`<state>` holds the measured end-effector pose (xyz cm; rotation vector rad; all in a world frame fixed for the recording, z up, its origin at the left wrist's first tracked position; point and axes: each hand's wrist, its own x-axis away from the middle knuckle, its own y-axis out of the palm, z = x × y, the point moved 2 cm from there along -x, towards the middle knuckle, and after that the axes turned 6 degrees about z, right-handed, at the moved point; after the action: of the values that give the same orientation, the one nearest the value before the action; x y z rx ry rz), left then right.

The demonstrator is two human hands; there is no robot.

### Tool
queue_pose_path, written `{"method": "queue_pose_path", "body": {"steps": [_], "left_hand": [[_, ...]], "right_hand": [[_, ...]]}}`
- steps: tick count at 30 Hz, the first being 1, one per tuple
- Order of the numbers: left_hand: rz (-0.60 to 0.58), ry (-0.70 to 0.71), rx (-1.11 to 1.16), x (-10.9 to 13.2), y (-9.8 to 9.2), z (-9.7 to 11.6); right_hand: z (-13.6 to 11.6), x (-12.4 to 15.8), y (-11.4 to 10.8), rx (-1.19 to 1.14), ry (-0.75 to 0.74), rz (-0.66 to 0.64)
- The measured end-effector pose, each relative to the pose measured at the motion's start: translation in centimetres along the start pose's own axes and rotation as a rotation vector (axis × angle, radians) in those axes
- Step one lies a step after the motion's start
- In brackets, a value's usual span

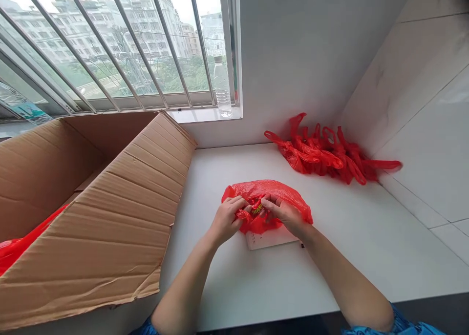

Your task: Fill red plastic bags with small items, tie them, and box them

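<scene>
A red plastic bag [271, 188] lies in front of me, with something that has yellow lettering showing at its opening. My left hand [230, 218] pinches the bag's gathered edge on the left. On the right side of the opening, my right hand [284, 215] has its thumb and fingers closed on the red plastic. What else the bag holds is hidden. Partly under the bag sits a flat white item [273, 240] with small print along its left edge.
An open cardboard box [120, 218] with red plastic inside stands on the left. Several red plastic bags [322, 152] are heaped against the wall at the back right. A clear bottle [222, 88] stands on the sill of the barred window.
</scene>
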<state>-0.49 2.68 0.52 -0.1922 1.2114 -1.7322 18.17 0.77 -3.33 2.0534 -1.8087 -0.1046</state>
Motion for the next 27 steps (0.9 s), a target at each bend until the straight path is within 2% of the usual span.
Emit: {"method": "queue_pose_path", "body": {"steps": [5, 11, 14, 20, 24, 27], "left_hand": [[-0.012, 0.022, 0.038, 0.0, -0.1, 0.3], [0.067, 0.033, 0.142, -0.1, -0.5, 1.1], [0.095, 0.014, 0.197, 0.0, -0.5, 1.2], [0.02, -0.02, 0.251, 0.1, 0.0, 1.0], [0.036, -0.06, 0.262, 0.1, 0.2, 1.0], [0.053, -0.076, 0.271, 0.1, 0.1, 1.0]], "right_hand": [[0.2, 0.0, -0.2, -0.024, -0.049, 0.028], [-0.1, 0.2, -0.1, -0.073, -0.172, -0.024], [-0.4, 0.4, 0.0, -0.057, -0.226, -0.003], [-0.4, 0.4, -0.2, -0.092, -0.19, 0.104], [-0.1, 0.3, -0.4, -0.019, -0.186, 0.102], [-0.2, 0.4, -0.7, 0.149, -0.324, 0.139]]}}
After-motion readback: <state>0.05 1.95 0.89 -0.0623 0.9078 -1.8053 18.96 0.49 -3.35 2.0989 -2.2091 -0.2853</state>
